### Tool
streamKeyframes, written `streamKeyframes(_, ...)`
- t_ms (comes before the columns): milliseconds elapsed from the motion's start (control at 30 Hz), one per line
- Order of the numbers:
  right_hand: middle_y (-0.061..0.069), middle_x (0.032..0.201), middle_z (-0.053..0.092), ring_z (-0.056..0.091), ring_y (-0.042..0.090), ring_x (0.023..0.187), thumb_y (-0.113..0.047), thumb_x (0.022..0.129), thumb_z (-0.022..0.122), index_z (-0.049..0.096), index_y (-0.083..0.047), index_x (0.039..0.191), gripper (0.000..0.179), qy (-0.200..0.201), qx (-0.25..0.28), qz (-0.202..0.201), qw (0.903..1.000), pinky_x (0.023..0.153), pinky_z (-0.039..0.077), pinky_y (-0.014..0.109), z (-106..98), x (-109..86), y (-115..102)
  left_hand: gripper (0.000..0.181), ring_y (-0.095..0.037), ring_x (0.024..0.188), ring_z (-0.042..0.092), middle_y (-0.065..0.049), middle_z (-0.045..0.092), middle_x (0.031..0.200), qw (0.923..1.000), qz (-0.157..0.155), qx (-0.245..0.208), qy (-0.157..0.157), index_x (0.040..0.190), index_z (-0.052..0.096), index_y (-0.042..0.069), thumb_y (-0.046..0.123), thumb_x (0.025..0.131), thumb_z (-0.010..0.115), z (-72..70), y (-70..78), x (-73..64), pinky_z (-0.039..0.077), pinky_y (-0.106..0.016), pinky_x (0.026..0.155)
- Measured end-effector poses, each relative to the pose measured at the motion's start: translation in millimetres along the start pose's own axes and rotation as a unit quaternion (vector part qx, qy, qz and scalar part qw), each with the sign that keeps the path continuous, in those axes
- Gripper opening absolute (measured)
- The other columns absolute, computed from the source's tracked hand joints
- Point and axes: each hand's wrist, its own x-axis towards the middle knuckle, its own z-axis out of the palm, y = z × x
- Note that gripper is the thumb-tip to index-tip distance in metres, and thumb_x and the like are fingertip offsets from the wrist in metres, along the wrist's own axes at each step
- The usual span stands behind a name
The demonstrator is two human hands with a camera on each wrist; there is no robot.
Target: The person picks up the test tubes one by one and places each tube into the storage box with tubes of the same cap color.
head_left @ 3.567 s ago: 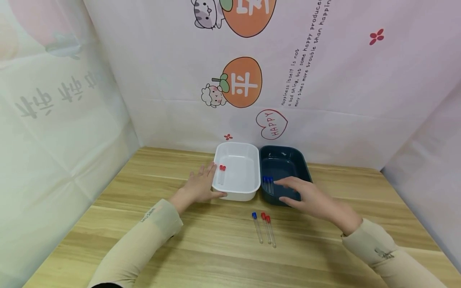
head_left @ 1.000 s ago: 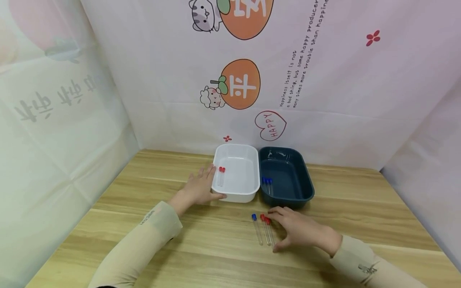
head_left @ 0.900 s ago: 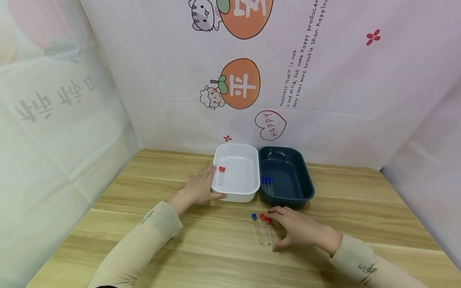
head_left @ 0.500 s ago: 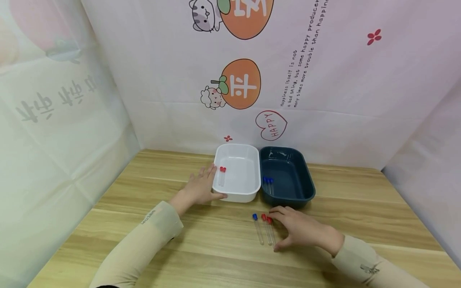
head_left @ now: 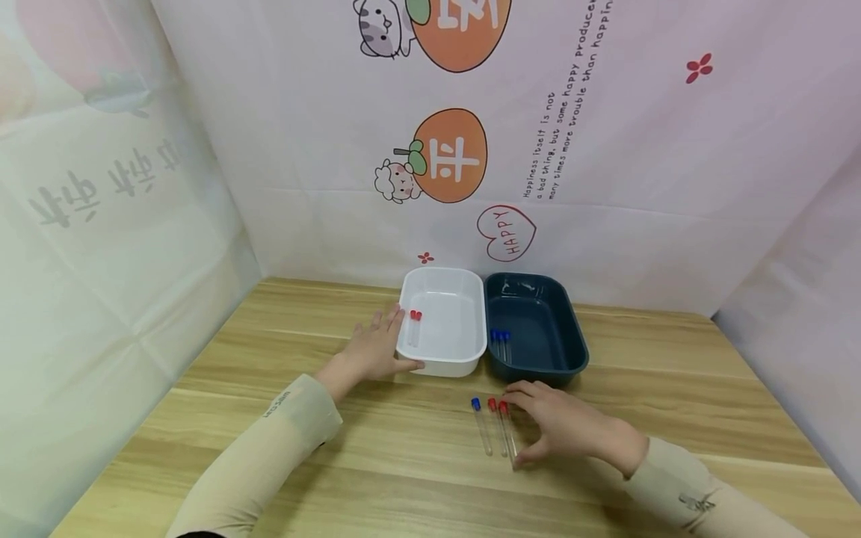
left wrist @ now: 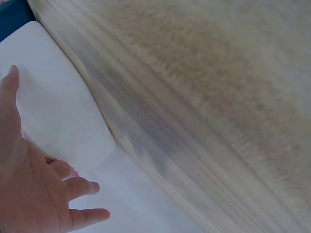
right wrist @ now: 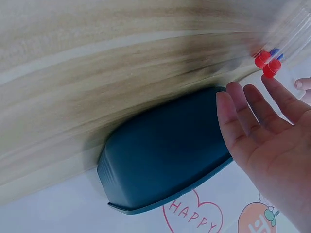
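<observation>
The left hand (head_left: 372,353), fingers spread, rests against the white tray (head_left: 452,368), presumably steadying it; the right hand (head_left: 565,424) pinches a red-capped tube (head_left: 509,435) endwise.

Your left hand (left wrist: 34,187) spreads its fingers at the white bin (left wrist: 63,102), thumb along its near wall; a blue bin (left wrist: 14,17) sits to its right, wooden table (left wrist: 170,107) on the near side.

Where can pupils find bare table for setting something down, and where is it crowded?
Bare table lies between the sleeves, nearside of the loose tubes; left of the left hand, up to the curtain; and right of the dark tray. Crowded: around those tubes, where the right hand pinches one.
</observation>
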Motion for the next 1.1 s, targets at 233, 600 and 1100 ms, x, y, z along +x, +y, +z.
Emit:
streamKeyframes(233, 0.015, 0.145, 0.053, 0.053, 0.035, 0.128, -0.055, 0.077, 0.086, 0.06, -0.002, 0.139, 0.087, 0.002, -0.002, -0.012, 0.9999, 0.103, 0.048, 0.053, -6, 4.4, -6, 0.113, -0.044, 0.153, 0.014, -0.013, 0.009, 0.171, 1.0, -0.001, 0.001, -0.001, 0.163, 0.013, 0.001, 0.067, 0.089, 0.067, 1.0, -0.1, 0.8, 0.016, -0.07, 0.116)
streamKeyframes(600, 0.015, 0.146, 0.053, 0.054, 0.034, 0.128, -0.052, 0.076, 0.088, 0.059, 0.0, 0.14, 0.087, 0.013, -0.027, -0.031, 0.9991, 0.102, 0.049, 0.052, -12, 12.3, -13, 0.113, -0.044, 0.153, 0.015, -0.013, 0.01, 0.171, 1.0, 0.002, -0.002, 0.005, 0.164, 0.014, 0.001, 0.067, 0.089, 0.068, 3.5, -2.7, 2.6, 0.017, -0.07, 0.116)
streamKeyframes(1100, 0.013, 0.145, 0.054, 0.056, 0.034, 0.127, -0.051, 0.076, 0.089, 0.058, -0.002, 0.14, 0.087, 0.047, -0.051, -0.03, 0.9972, 0.1, 0.051, 0.049, -41, 19.4, -16, 0.114, -0.045, 0.153, 0.015, -0.013, 0.01, 0.171, 1.0, 0.002, -0.003, 0.004, 0.163, 0.014, 0.001, 0.067, 0.088, 0.068, 1.3, -1.8, 1.7, 0.016, -0.07, 0.116)
